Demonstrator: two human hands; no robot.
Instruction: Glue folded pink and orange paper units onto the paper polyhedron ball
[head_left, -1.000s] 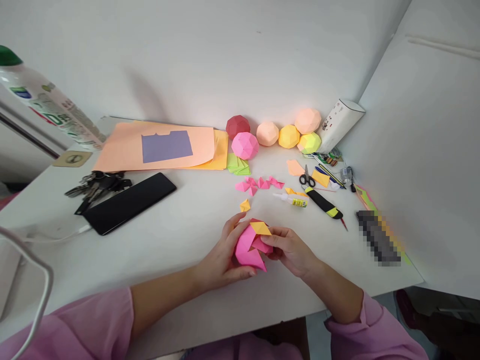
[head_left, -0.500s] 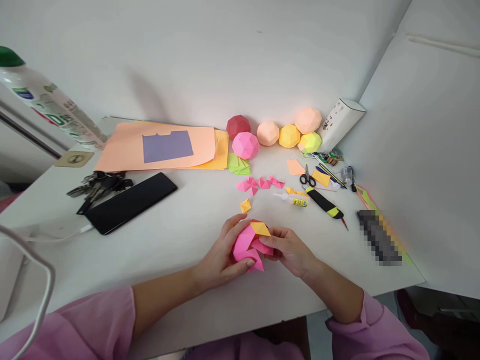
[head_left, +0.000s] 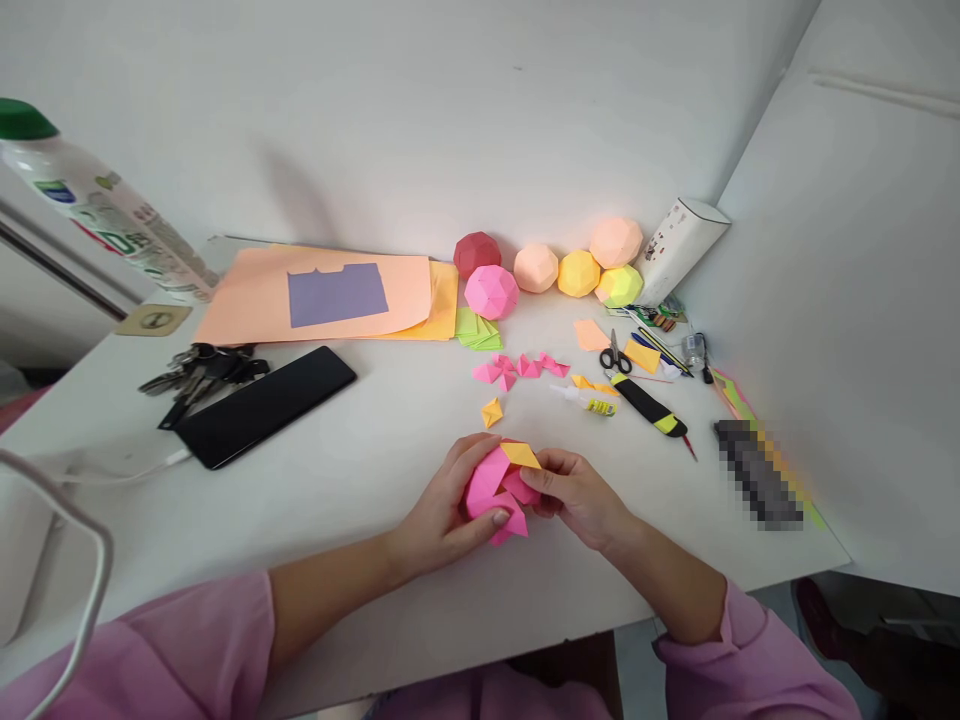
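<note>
Near the table's front edge I hold a partly open folded-paper ball (head_left: 489, 482), mostly pink with one orange facet on top. My left hand (head_left: 448, 505) wraps around its left side, thumb along the lower pink flap. The thumb and fingers of my right hand (head_left: 571, 493) pinch a pink flap at the ball's right, beside the orange facet; the fingertips behind it are hidden. Just beyond the ball lies a small orange folded piece (head_left: 492, 412). Farther back are several small pink folded pieces (head_left: 529, 367) and a glue bottle (head_left: 592, 401) on its side.
Finished paper balls (head_left: 491, 292) line the wall. Scissors (head_left: 615, 355) and a black-and-yellow cutter (head_left: 646, 404) lie at right, with a white paper tube (head_left: 684, 250) behind. To the left are a phone (head_left: 266, 407), keys (head_left: 199, 375), peach paper sheets (head_left: 247, 300) and a tall bottle (head_left: 112, 210).
The pink flap under my right fingers has shifted slightly inward, toward the ball. Both hands keep their hold in nearly the same place.
</note>
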